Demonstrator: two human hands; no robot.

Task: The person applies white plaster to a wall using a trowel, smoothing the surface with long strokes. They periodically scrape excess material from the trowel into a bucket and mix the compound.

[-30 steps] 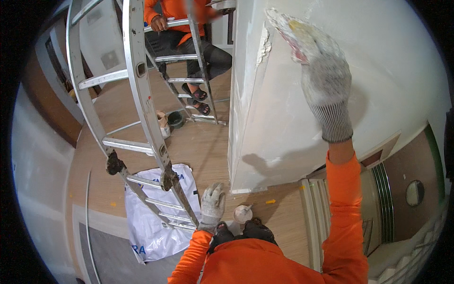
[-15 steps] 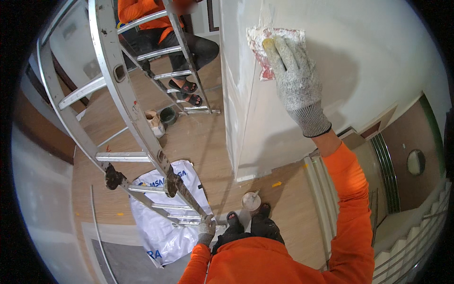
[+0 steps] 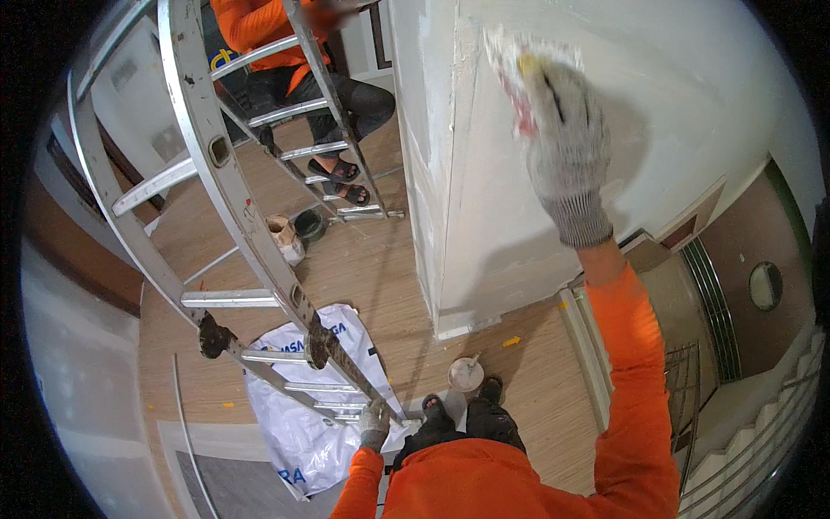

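My right hand [image 3: 566, 138], in a grey knit glove, is raised against the white wall [image 3: 692, 112] and presses a blurred white-and-red sanding pad [image 3: 519, 73] onto it near the wall's corner. My left hand [image 3: 375, 421], also gloved, hangs low and grips the rail of an aluminium ladder [image 3: 242, 216] that rises to my left. Both my sleeves are orange. My feet stand on the wooden floor below.
A small white pot with a tool in it [image 3: 465, 374] stands by my feet. A white plastic bag [image 3: 303, 415] lies under the ladder. Another person in orange [image 3: 285, 52] sits on a second ladder beyond. A small bucket [image 3: 309, 227] stands near them. Stairs drop at right.
My right hand with the pad moved down the wall, then back up. My left hand slid lower along the ladder rail. The view shifted slightly.
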